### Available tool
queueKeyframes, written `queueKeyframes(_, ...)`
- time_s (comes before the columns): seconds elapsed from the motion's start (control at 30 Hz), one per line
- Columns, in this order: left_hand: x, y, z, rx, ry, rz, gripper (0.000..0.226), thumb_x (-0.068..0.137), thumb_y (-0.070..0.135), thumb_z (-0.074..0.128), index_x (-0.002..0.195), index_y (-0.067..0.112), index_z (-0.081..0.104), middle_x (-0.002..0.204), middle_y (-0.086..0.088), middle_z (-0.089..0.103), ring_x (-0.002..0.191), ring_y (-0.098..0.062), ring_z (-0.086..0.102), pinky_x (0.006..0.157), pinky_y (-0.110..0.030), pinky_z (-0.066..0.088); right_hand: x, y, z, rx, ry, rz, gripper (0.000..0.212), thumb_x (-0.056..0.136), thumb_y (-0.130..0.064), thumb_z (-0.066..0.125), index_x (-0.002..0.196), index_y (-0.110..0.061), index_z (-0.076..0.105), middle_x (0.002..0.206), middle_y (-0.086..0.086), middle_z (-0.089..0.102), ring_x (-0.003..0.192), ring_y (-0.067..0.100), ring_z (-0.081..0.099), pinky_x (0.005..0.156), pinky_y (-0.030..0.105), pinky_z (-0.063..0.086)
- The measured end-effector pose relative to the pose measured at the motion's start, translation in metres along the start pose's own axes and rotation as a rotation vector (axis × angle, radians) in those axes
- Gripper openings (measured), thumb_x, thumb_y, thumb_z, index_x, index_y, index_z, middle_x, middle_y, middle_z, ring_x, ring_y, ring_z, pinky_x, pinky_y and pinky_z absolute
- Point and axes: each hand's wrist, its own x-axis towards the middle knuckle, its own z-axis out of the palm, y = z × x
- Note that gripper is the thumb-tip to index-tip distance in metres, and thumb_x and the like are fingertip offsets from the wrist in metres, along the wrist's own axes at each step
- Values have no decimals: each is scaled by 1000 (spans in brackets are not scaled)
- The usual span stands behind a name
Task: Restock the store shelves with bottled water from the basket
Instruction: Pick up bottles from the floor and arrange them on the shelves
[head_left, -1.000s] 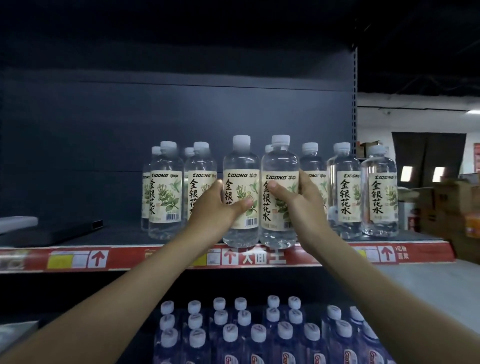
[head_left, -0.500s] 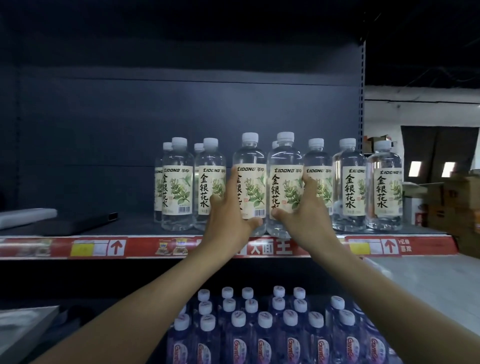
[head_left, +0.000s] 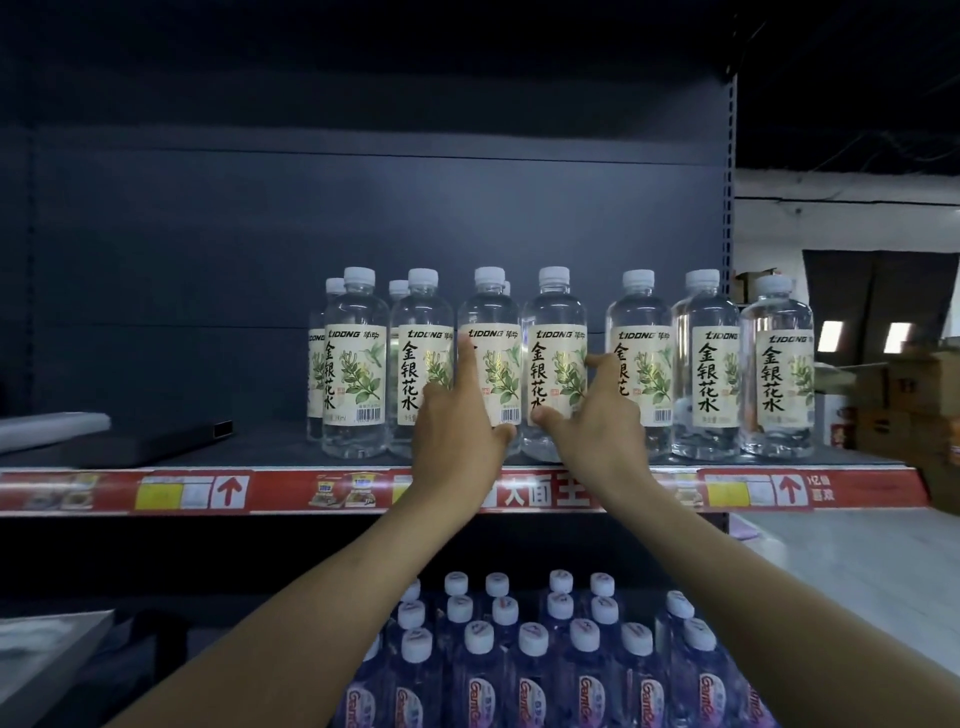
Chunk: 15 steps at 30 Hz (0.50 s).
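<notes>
On the upper shelf (head_left: 260, 449), my left hand (head_left: 457, 431) grips one full water bottle (head_left: 493, 312), my right hand (head_left: 597, 421) its neighbour (head_left: 553, 317); both stand near the front edge, open room leftward.

Arms: both bare forearms reach up and away from the near edge, converging toward the middle.
Left hand (head_left: 457, 421): back toward the camera, index finger straight up, thumb hooked rightward across the low front of the left-hand bottle (head_left: 493, 312).
Right hand (head_left: 597, 421): thumb points left on the right-hand bottle (head_left: 555, 312), fingers curled round its right side.
Thumbs: close together, apparently apart.
</notes>
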Motion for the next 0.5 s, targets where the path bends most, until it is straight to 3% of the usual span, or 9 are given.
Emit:
queueKeyframes(0.13, 4, -1, 6, 58, -11, -30, 110, 85, 29, 75, 153, 39, -12, 127, -18, 43, 101, -29, 56, 86, -45, 53, 4, 3, 8, -32, 8, 12, 62, 84, -24, 76, 129, -16, 34, 76, 5, 65, 65, 21, 64, 62, 35, 54)
queueKeyframes(0.23, 5, 0, 10, 122, 7, -26, 108, 87, 26, 73, 154, 35, -11, 133, -22, 41, 107, -32, 55, 86, -45, 53, 5, 4, 11, -30, 6, 15, 62, 84, -25, 76, 129, -16, 35, 85, 6, 66, 72, 23, 65, 64, 33, 51)
queueKeyframes(0.4, 4, -1, 10, 137, -23, 24, 105, 90, 23, 69, 154, 27, -14, 126, -20, 51, 108, -32, 54, 85, -46, 53, 5, 0, 10, 8, -46, 40, 63, 87, -19, 73, 133, -13, 31, 95, 7, 63, 69, 18, 60, 52, 22, 39)
queueKeyframes(0.5, -5, 2, -6, 135, -101, 66, 87, 95, 29, 61, 156, 21, 0, 141, -18, 42, 117, -30, 52, 91, -41, 51, -2, -3, 4, -27, -110, 60, 60, 90, -17, 69, 137, -9, 32, 100, 11, 63, 69, 12, 57, 51, 19, 39)
